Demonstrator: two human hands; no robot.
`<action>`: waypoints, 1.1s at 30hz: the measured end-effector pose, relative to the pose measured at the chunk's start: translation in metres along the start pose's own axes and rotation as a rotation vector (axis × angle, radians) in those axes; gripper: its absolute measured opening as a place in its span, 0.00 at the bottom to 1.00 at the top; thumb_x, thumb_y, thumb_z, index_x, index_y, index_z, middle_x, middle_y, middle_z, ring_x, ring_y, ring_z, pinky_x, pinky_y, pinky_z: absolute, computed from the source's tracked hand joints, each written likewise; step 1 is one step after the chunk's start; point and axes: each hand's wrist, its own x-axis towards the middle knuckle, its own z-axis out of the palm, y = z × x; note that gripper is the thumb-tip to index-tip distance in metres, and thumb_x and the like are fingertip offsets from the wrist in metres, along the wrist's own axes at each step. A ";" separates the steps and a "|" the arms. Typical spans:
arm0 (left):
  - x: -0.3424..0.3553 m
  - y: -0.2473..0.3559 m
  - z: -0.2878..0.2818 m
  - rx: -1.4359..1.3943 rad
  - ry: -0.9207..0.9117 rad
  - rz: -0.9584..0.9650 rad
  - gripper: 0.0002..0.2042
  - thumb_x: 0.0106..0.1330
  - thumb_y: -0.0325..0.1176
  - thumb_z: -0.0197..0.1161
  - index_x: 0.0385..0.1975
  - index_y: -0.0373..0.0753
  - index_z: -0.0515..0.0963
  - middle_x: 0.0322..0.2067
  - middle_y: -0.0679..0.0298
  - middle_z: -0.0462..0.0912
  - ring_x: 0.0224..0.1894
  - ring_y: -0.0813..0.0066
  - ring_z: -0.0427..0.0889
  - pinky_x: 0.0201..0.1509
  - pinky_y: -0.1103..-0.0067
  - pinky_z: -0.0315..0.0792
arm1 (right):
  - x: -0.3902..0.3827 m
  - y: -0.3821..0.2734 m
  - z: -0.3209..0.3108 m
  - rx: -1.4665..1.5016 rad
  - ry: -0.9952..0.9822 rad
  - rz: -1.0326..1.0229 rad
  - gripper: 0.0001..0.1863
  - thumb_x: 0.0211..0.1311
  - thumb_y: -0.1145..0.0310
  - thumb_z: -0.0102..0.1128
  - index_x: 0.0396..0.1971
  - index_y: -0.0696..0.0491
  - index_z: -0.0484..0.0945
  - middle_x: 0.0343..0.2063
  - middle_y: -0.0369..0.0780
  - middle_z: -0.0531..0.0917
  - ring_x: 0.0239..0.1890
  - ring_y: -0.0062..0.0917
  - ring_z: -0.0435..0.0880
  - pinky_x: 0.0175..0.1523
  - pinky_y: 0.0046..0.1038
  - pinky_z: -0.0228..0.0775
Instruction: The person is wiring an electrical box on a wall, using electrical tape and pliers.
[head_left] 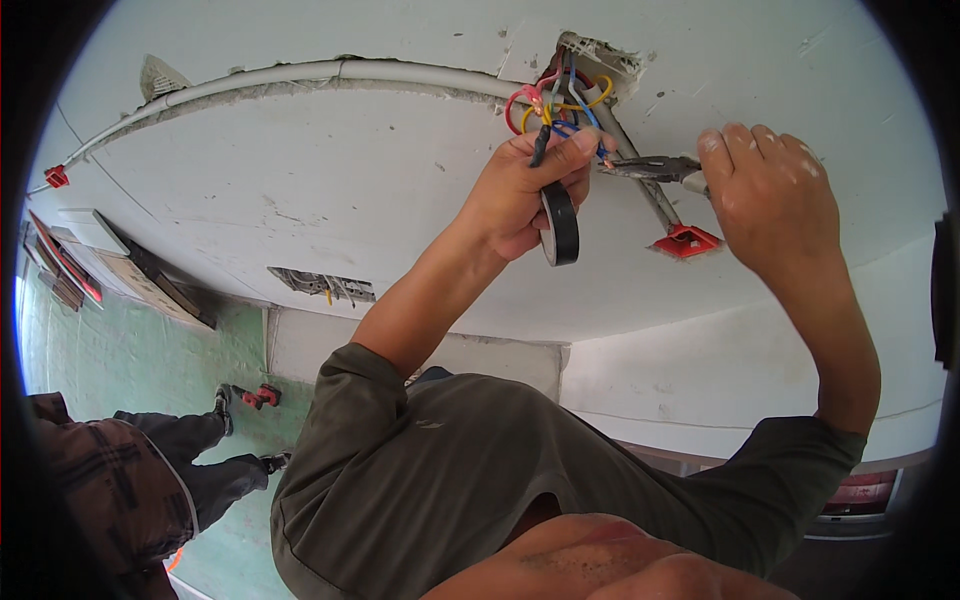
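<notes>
My left hand (530,185) is closed, pinching blue wires (584,108) between thumb and fingers. A roll of black electrical tape (562,225) hangs at its palm, and a taped black end (541,146) stands up beside the thumb. My right hand (765,195) is wrapped round the handles of a pair of pliers (650,168). The jaws point left, their tips at the bare copper end (608,163) of the blue wires; whether they grip it I cannot tell. Red wires (517,108) with twisted bare copper and yellow wires (600,95) loop out above my left hand.
The wires leave a rough-edged hole (600,60) in the white wall. A grey conduit (330,70) runs left from it. Another conduit ends at a red box (687,241). A second opening (322,284) holds wires. At lower left are a person (125,490) and a red power tool (262,396).
</notes>
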 end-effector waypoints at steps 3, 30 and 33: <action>0.000 0.001 0.000 -0.050 -0.015 -0.011 0.14 0.68 0.39 0.63 0.41 0.33 0.78 0.19 0.76 0.62 0.18 0.86 0.59 0.18 0.85 0.51 | 0.000 0.013 0.015 0.163 -0.101 -0.025 0.08 0.52 0.68 0.63 0.30 0.55 0.79 0.20 0.37 0.78 0.25 0.27 0.81 0.33 0.29 0.73; -0.001 -0.004 0.004 -0.027 0.035 0.030 0.13 0.69 0.37 0.63 0.43 0.33 0.77 0.16 0.77 0.61 0.15 0.88 0.58 0.16 0.86 0.50 | -0.031 -0.019 0.035 0.918 -0.227 0.303 0.15 0.63 0.65 0.60 0.42 0.62 0.78 0.33 0.46 0.82 0.32 0.38 0.83 0.43 0.37 0.74; -0.001 -0.006 0.014 0.011 0.108 0.043 0.13 0.69 0.37 0.62 0.43 0.33 0.77 0.16 0.77 0.61 0.15 0.88 0.58 0.16 0.86 0.51 | -0.020 -0.013 0.019 0.730 -0.234 0.232 0.12 0.60 0.67 0.62 0.37 0.60 0.78 0.31 0.45 0.81 0.35 0.40 0.82 0.44 0.38 0.73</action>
